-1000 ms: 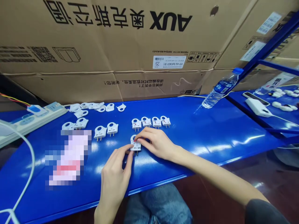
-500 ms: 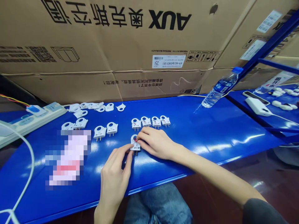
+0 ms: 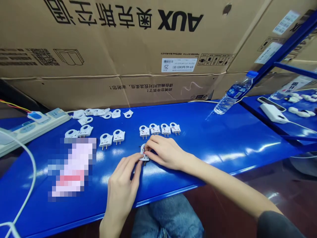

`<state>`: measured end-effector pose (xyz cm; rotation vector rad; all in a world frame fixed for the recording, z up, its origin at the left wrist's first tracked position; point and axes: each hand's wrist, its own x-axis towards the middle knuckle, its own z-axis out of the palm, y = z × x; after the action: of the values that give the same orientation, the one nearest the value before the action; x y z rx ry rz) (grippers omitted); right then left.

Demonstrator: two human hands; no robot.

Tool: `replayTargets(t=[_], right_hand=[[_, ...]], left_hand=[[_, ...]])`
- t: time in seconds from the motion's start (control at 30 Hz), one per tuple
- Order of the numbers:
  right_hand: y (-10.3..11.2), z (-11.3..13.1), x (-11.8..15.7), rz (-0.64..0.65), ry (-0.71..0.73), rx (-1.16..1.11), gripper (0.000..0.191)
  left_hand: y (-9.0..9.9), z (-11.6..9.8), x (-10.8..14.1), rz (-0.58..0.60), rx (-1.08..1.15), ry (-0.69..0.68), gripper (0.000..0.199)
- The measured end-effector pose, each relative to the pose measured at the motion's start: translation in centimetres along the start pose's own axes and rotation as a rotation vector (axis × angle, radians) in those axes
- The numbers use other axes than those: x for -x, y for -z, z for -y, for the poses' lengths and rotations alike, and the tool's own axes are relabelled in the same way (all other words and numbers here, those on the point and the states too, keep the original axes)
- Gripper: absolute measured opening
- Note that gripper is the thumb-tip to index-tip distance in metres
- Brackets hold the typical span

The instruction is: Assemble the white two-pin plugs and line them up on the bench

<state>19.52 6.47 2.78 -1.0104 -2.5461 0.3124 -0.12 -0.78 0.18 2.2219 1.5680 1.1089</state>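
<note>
A white two-pin plug piece (image 3: 144,156) is on the blue table, between both hands. My left hand (image 3: 125,181) pinches its lower left edge between thumb and fingertips. From the right, my right hand (image 3: 164,151) has its fingers closed at the ring part of the same piece, where a tiny spot of red shows; my fingers partly hide it. Behind the hands, several white plug pieces (image 3: 165,129) stand in a row with their pins towards me. To the left lie two more plug pieces (image 3: 119,136) with pins showing.
White ring-shaped parts (image 3: 115,113) are heaped at the back left, near a power strip (image 3: 32,129). A pixelated patch (image 3: 74,165) covers something on the left. A water bottle (image 3: 232,94) leans at the back right, before large cardboard boxes (image 3: 138,43). A white cable (image 3: 33,172) loops at far left.
The plug piece between my hands has turned and shifted slightly right. My left fingertips have moved slightly right with it; my right hand has hardly moved.
</note>
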Motion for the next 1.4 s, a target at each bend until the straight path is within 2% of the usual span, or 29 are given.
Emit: replayTargets(t=[0.53, 0.7, 1.0, 1.23, 1.4], right_hand=[[-0.2, -0.14, 0.18, -0.005, 0.04, -0.02, 0.019], [-0.27, -0.18, 0.18, -0.052, 0.02, -0.041, 0.017], [0.12, -0.1, 0.16, -0.108, -0.023, -0.083, 0.013], [0.11, 0.14, 0.17, -0.067, 0.023, -0.069, 0.019], [-0.2, 0.13, 0.21, -0.027, 0.063, -0.038, 0.022]], left_hand=[[-0.02, 0.12, 0.03, 0.017, -0.004, 0.007, 0.02], [0.03, 0.09, -0.02, 0.023, -0.017, 0.013, 0.02], [0.07, 0.04, 0.27, 0.008, -0.045, 0.144, 0.022], [0.28, -0.34, 0.07, -0.047, -0.067, 0.279, 0.024], [0.4, -0.34, -0.11, -0.059, -0.058, 0.308, 0.025]])
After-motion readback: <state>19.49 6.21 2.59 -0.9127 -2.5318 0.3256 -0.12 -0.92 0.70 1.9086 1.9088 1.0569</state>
